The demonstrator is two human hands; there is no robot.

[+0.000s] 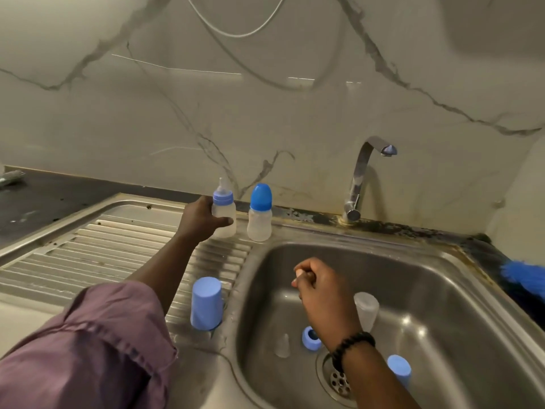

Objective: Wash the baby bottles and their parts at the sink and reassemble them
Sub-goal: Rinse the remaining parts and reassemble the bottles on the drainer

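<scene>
The sink still holds loose parts: a clear bottle, ring and teat. Behind its left corner, your left hand wraps an uncapped bottle; it probably needs its cap. Your right hand is fisted, contents unclear.

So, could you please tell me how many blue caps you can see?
3: one cap on the right bottle at the back, one cap standing on the drainboard, one cap in the sink by the drain. The arms may hide others.

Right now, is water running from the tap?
No, the faucet spout shows no stream, and the sink basin below it holds only loose bottle parts.
</scene>
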